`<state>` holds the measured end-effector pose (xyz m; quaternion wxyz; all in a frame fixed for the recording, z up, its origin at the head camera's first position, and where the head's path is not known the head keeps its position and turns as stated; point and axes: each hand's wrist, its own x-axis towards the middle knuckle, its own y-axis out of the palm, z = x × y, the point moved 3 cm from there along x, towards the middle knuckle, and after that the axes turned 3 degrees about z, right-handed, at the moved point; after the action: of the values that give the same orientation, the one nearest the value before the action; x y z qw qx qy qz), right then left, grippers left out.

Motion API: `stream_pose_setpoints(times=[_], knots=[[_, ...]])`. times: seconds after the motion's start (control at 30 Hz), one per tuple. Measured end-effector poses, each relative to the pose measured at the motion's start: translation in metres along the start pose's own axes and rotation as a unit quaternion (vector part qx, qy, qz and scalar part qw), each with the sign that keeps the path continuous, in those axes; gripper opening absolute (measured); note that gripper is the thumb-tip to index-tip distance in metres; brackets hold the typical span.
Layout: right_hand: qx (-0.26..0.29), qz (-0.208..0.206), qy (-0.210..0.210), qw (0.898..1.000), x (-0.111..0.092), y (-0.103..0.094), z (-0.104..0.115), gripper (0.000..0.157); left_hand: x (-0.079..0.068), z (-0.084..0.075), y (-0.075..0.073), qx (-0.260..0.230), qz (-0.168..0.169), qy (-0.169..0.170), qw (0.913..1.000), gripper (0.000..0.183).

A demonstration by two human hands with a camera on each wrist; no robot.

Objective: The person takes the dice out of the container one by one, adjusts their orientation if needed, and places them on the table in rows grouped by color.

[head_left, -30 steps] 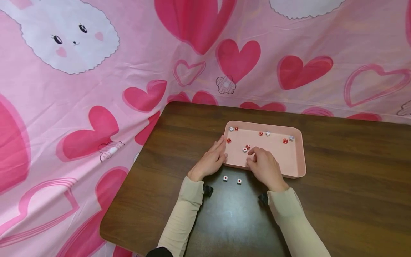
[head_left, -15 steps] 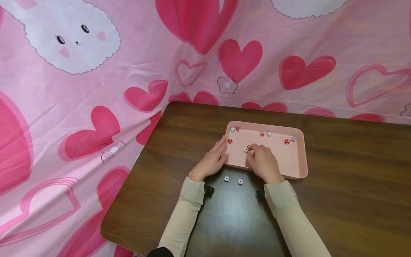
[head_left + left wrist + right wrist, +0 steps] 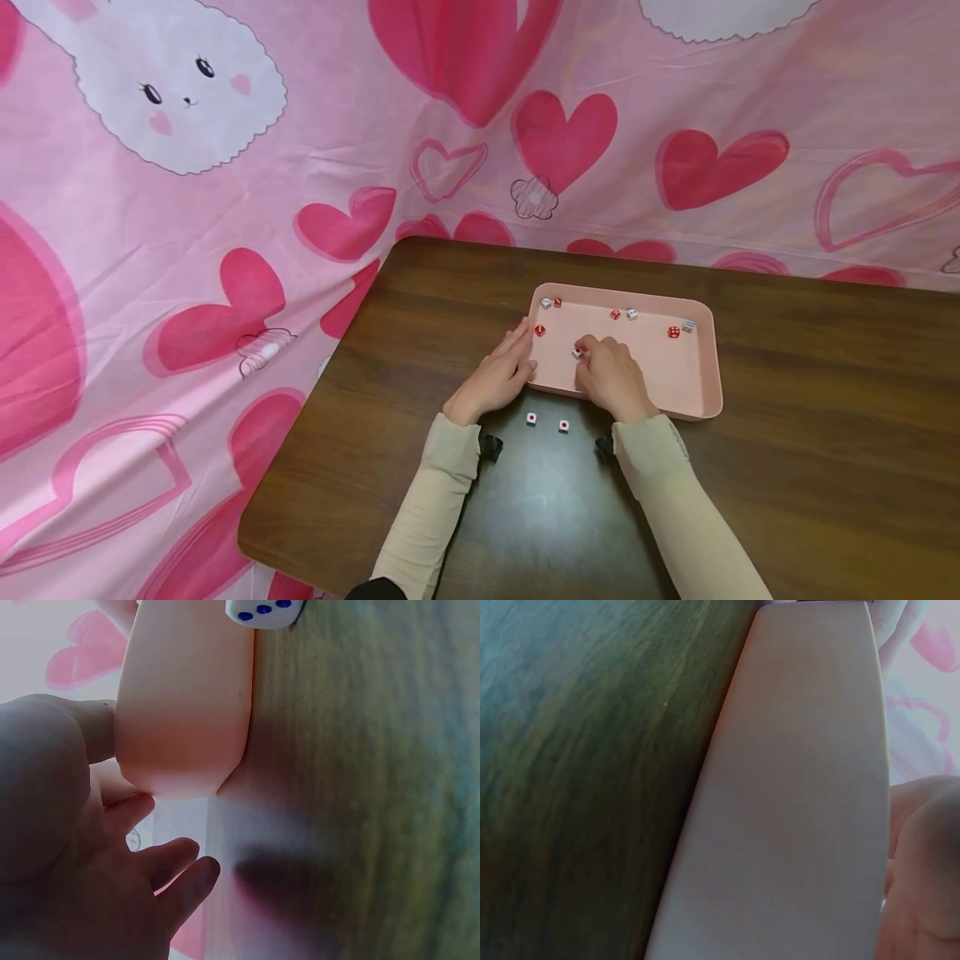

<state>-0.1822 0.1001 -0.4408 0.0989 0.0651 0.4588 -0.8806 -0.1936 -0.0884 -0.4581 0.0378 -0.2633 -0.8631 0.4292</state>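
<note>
My left hand (image 3: 493, 377) lies along the left end of a shallow pink tray (image 3: 675, 377), fingers extended along its side. In the left wrist view the thumb touches the tray's rim and the other fingers reach past its corner. Inside the tray my right hand (image 3: 617, 379) pinches a white die (image 3: 577, 353) with a red pip between thumb and forefinger, low over the tray floor. A red die beside it is hidden by the fingers. The right wrist view shows mostly the tray's outer wall (image 3: 795, 772), with part of the hand beyond it.
Several other red and white dice lie in the tray, among them a red die (image 3: 540, 331) at the left and a white die (image 3: 688, 326) at the right. Two white dice (image 3: 531, 419) sit on the brown wooden table (image 3: 345, 425) before the tray. Pink heart-patterned cloth (image 3: 465, 75) hangs behind.
My right hand has moved slightly left and its fingertips have closed in on the white die, covering the red die beside it. The left hand stays at the tray's side.
</note>
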Motion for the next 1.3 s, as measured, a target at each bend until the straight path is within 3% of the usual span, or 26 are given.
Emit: stream_pose_setpoints(times=[0.43,1.3], knots=[[-0.022,0.002,0.004,1.000,0.0037,0.0017,-0.0026,0.040,-0.0001,-0.0015,0.0014,0.005,0.000,0.006,1.0000,0.061],[0.004,0.024,0.014,1.000,0.0046,0.0021,-0.0057,0.035,-0.0002,-0.0014,-0.0011,0.008,-0.001,0.008,0.9999,0.061]])
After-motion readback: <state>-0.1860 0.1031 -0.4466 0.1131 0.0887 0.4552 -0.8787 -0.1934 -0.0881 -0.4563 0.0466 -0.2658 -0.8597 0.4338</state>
